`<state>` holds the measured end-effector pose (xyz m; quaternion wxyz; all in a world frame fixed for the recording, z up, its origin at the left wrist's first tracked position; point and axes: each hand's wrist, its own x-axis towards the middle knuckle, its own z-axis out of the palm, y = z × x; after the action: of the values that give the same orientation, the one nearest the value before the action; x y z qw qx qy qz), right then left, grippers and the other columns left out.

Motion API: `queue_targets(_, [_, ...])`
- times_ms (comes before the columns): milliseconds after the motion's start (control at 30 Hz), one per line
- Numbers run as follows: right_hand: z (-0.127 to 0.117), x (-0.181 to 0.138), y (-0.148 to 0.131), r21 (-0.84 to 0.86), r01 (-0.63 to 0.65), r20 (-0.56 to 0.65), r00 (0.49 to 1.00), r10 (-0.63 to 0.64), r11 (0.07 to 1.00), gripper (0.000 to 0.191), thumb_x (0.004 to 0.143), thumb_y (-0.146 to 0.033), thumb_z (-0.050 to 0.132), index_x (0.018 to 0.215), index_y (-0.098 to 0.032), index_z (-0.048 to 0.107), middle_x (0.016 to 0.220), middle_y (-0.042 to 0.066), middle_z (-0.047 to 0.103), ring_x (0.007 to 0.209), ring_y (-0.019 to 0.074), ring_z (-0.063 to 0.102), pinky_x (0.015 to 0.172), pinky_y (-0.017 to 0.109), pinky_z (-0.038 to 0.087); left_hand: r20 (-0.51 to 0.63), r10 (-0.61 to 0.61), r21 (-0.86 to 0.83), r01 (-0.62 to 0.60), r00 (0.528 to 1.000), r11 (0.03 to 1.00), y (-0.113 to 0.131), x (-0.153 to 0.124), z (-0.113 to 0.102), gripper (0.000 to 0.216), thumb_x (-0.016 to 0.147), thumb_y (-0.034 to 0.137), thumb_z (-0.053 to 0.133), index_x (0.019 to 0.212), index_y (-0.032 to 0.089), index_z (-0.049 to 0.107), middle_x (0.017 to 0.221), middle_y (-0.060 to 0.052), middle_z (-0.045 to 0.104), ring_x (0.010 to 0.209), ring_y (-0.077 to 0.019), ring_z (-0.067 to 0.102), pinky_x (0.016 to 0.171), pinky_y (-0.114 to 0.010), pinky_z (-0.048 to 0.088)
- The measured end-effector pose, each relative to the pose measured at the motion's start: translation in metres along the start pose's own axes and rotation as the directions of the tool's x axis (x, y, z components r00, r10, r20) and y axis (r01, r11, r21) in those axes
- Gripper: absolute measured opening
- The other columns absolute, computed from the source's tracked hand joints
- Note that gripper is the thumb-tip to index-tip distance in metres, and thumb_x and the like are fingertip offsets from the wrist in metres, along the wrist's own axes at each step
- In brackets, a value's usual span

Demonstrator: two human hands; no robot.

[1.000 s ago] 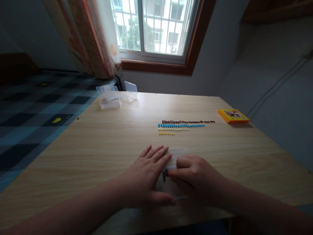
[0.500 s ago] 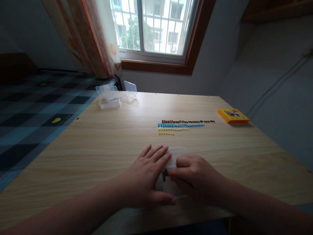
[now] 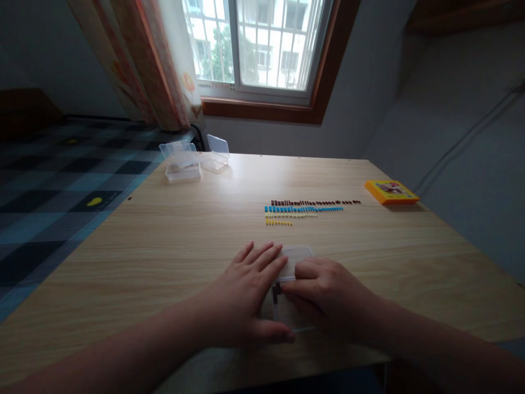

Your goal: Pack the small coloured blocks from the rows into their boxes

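Note:
A small clear plastic box (image 3: 297,257) lies near the table's front edge, open, mostly covered by my hands. My left hand (image 3: 246,295) rests flat on its left side, fingers stretched out and thumb along the near edge. My right hand (image 3: 328,295) sits on the box's right side with fingers curled, its fingertips pinched at a small dark piece (image 3: 276,291) inside the box. Beyond the box lie rows of tiny pieces: a dark red row (image 3: 314,202), a blue row (image 3: 303,209), a pale row (image 3: 291,216) and a short yellow row (image 3: 279,223).
Clear plastic boxes (image 3: 182,161) with a raised lid (image 3: 217,149) stand at the wooden table's (image 3: 164,241) far left corner. A flat yellow box (image 3: 391,192) lies at the right edge. A checked bed cover (image 3: 61,186) is left of the table, a window (image 3: 262,44) behind it.
Hardly anything has moved. My right fingertips have shifted slightly at the dark piece in the box; my left hand stays flat.

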<state>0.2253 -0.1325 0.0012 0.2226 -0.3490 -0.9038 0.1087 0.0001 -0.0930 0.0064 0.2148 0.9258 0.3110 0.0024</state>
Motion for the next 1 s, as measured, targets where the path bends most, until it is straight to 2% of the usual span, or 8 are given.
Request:
queue_targets(767, [-0.0009, 0.0009, -0.0001, -0.071, -0.003, 0.011, 1.0, 0.004, 0.997, 0.026, 0.094, -0.019, 0.054, 0.07, -0.018, 0.063, 0.07, 0.001, 0.054, 0.065, 0.0154, 0.044, 0.062, 0.03, 0.033, 0.038, -0.019, 0.028, 0.018, 0.999, 0.999, 0.0027, 0.0007, -0.0027, 0.111, 0.076, 0.089, 0.053, 0.159, 0.018, 0.033, 0.168, -0.017, 0.019, 0.156, -0.0372, 0.016, 0.127, -0.059, 0.006])
queue_targets(1000, [-0.0007, -0.0002, 0.0006, -0.067, -0.002, 0.013, 1.0, 0.002, 0.998, 0.027, 0.095, -0.019, 0.052, 0.07, -0.018, 0.064, 0.07, 0.001, 0.055, 0.065, 0.0152, 0.044, 0.063, 0.03, 0.033, 0.0, 0.001, -0.013, -0.001, 1.0, 1.0, 0.0007, 0.0001, -0.0011, 0.11, 0.076, 0.089, 0.055, 0.159, 0.019, 0.036, 0.167, -0.017, 0.021, 0.155, -0.0382, 0.018, 0.127, -0.06, 0.007])
